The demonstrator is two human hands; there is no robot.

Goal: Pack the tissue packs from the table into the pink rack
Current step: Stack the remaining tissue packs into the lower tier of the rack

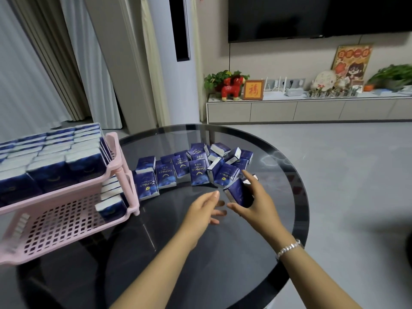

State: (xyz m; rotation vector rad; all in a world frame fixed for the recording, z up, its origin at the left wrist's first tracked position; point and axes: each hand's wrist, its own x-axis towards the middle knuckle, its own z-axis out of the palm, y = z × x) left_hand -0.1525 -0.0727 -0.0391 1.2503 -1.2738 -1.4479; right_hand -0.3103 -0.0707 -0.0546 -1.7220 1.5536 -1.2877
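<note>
Right hand (256,204) holds tissue pack (239,194), tilted lengthwise up-right.

The round black glass table (256,253) is glossy and mirrors the room. The pink two-tier plastic rack (66,219) looks smooth, with perforated grid shelves. The dark blue tissue packs (165,175) wear shiny film wrappers. The silver beaded bracelet (288,248) glints like metal. The grey floor (345,163) appears matt.

pink rack (66,197) cut off at left edge, television (312,16) cropped above
</note>
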